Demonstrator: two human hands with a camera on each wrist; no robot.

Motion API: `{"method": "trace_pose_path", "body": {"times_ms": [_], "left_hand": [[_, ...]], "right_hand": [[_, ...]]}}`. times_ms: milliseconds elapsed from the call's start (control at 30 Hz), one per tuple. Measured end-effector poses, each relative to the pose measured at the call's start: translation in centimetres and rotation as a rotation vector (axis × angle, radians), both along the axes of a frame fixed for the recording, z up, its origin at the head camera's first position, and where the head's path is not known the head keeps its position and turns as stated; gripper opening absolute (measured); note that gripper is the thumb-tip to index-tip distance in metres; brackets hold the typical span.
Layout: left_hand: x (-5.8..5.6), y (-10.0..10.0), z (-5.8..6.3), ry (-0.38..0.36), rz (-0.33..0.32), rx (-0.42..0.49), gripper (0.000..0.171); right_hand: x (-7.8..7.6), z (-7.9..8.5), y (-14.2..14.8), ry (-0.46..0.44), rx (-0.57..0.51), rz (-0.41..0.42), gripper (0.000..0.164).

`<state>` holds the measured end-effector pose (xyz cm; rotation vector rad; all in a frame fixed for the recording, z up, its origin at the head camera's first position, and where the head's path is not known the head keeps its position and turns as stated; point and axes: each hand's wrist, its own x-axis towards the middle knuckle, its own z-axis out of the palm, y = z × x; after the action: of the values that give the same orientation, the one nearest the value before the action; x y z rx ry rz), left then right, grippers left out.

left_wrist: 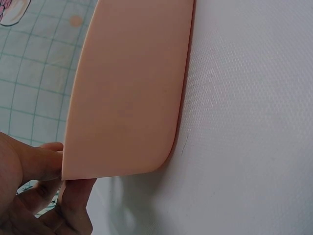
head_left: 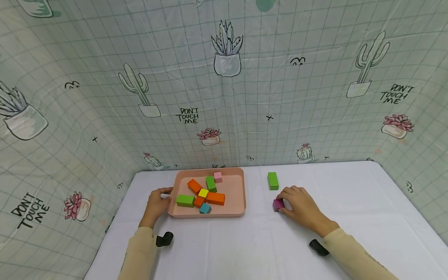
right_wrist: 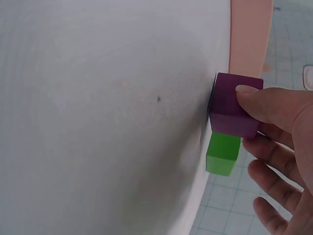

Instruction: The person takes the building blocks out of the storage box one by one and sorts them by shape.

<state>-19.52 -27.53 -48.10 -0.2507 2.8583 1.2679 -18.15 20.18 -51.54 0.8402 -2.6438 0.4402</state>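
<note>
At the left end of a pink tray (head_left: 235, 194), my left hand (head_left: 157, 203) grips the rim. The left wrist view shows the thumb and a finger (left_wrist: 78, 200) at the tray's edge (left_wrist: 127, 98), which fills much of that view. My right hand (head_left: 301, 207) holds a purple cube (head_left: 277, 205) on the white table, to the right of the tray. Up close, the thumb (right_wrist: 274, 103) lies on one face of the purple cube (right_wrist: 232, 100), with the index finger behind it. Beyond that cube stands a green block (head_left: 273, 181), also visible in the right wrist view.
Inside the tray lie several blocks: green (head_left: 185, 200), orange (head_left: 215, 198), yellow (head_left: 203, 193), blue (head_left: 205, 208) and pink (head_left: 218, 177). A printed cloth (head_left: 245, 97) hangs behind the white table (head_left: 259, 245). Black wrist devices (head_left: 319, 247) sit by both sleeves.
</note>
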Motion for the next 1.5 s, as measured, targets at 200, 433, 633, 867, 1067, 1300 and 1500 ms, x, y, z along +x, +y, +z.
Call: {"method": "trace_pose_path", "body": {"times_ms": [200, 433, 633, 867, 1067, 1300, 1500], "left_hand": [[0.06, 0.02, 0.05, -0.003, 0.0, 0.001, 0.039], [0.12, 0.02, -0.02, 0.006, 0.003, 0.001, 0.038], [0.08, 0.02, 0.0, 0.018, 0.0, 0.0, 0.037], [0.17, 0.2, 0.16, -0.004, 0.015, 0.004, 0.037], [0.16, 0.26, 0.16, -0.01, 0.019, 0.005, 0.037], [0.09, 0.15, 0.04, -0.004, 0.016, 0.003, 0.037], [0.04, 0.15, -0.09, 0.007, 0.015, -0.001, 0.037]], "right_hand": [[0.03, -0.26, -0.06, -0.017, -0.002, 0.0, 0.032], [0.14, -0.3, -0.08, -0.036, -0.008, -0.002, 0.032], [0.14, -0.13, -0.12, -0.05, -0.004, -0.003, 0.033], [0.13, -0.08, -0.18, -0.07, -0.003, -0.006, 0.033], [0.09, -0.19, -0.26, -0.067, -0.008, -0.004, 0.033], [0.11, -0.05, -0.43, -0.06, -0.004, -0.002, 0.033], [0.12, -0.01, -0.42, -0.046, 0.006, -0.004, 0.037]]}}
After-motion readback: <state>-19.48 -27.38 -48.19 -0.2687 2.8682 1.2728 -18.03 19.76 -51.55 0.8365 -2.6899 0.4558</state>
